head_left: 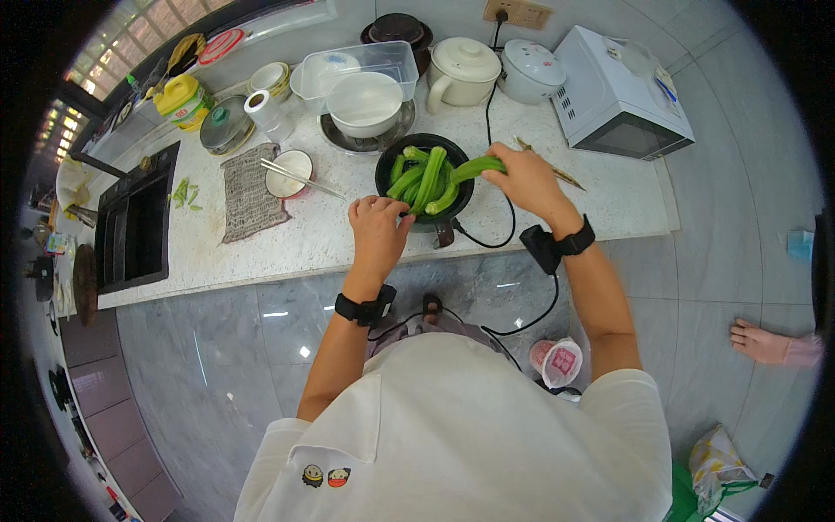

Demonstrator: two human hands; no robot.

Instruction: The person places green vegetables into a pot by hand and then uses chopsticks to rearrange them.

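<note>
A dark-lined electric pot (464, 205) stands near the counter's front edge, with several long, ridged green vegetables (430, 176) piled inside, some propped against its wall. My right hand (522, 176) grips the end of one curved green vegetable (473, 169), which reaches over the pot's right side into the pile. At the pot's lower left, my left hand (379, 222) has bent fingers by the rim, close to the vegetable ends. Whether it grips the rim or only touches it cannot be told. The pot's short handle (444, 235) points toward me.
Metal chopsticks (303, 179) rest across a small bowl (289, 171) beside a grey cloth (251, 192). Behind are a white bowl (365, 104), lidded pots (463, 68) and a microwave (620, 98). A power cord (502, 245) loops beside the pot. Another person's hand (760, 342) shows at right.
</note>
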